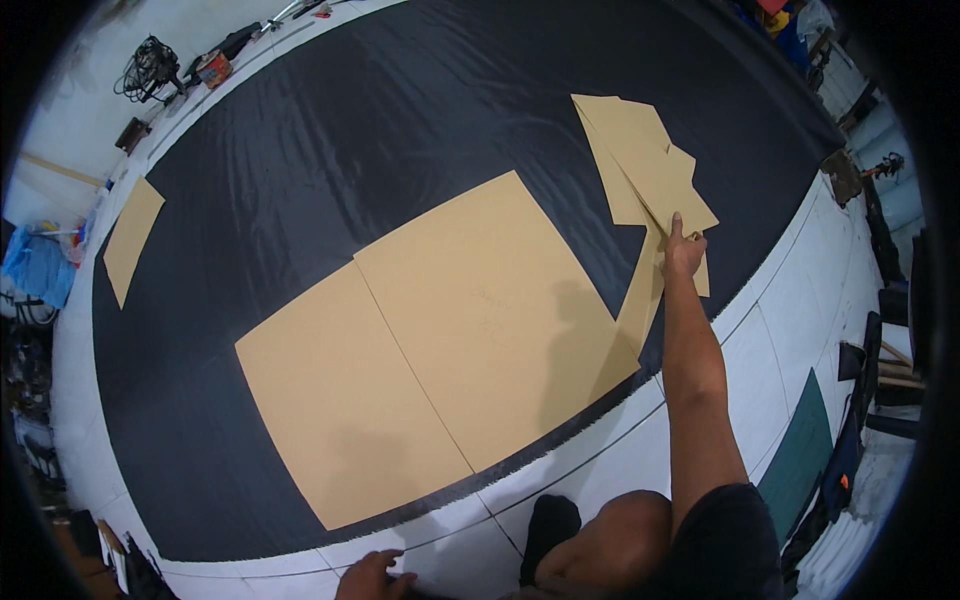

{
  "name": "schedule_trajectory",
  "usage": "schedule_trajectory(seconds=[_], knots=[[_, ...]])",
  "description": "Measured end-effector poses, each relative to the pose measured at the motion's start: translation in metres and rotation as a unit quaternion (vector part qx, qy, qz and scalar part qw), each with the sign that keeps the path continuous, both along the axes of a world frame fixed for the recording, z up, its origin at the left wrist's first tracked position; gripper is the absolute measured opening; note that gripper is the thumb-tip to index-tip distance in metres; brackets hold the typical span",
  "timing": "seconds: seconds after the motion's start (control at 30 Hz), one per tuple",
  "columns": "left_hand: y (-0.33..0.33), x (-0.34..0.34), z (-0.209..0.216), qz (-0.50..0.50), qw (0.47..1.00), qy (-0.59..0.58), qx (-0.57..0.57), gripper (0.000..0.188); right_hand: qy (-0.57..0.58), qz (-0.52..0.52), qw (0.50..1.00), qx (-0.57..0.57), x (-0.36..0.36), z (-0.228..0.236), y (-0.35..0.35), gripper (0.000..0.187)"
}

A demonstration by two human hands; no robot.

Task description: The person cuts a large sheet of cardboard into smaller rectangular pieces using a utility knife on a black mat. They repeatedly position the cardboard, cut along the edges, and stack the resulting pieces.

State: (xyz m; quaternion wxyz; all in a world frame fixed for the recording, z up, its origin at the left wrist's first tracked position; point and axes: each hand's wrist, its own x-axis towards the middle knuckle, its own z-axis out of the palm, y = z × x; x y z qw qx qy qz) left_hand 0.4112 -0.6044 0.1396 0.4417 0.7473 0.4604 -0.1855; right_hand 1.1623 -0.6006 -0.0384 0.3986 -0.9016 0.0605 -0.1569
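My right hand point(683, 252) reaches forward to a fanned pile of tan cardboard pieces point(640, 150) with notched edges. Its thumb lies over the lower end of the pile and its fingers curl round one piece's edge. A long narrow cardboard strip point(640, 310) runs from beneath that hand toward a large panel. Two large tan cardboard panels, a left one point(330, 390) and a right one point(470, 290), lie side by side on the black fabric point(300, 180). Close to the lower edge, my left hand point(376, 577) hovers over the white tiles, fingers apart and holding nothing visible.
Another cardboard piece point(133, 240) lies at the fabric's far left. White floor tiles point(770, 320) border the cloth. A small fan point(152, 70) and a tin point(213, 68) stand at the back left. On the right lies a green mat point(797, 455); my knee point(630, 530) is below.
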Motion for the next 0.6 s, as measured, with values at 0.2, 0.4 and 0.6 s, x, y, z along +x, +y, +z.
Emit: schedule_trajectory(seconds=[0.2, 0.4, 0.6], knots=[[0.108, 0.059, 0.138, -0.054, 0.997, 0.002, 0.058, 0.048, 0.015, 0.013, 0.991, 0.135, -0.035, 0.052, -0.002, 0.058], [0.266, 0.055, 0.151, 0.027, 0.958, 0.02, 0.285, 0.033, 0.006, 0.166, 0.861, 0.48, -0.119, 0.227, 0.012, 0.057], [0.327, -0.1, 0.065, 0.208, 0.94, 0.014, 0.271, 0.046, -0.127, 0.72, 0.39, 0.561, -0.254, 0.406, -0.052, 0.037]])
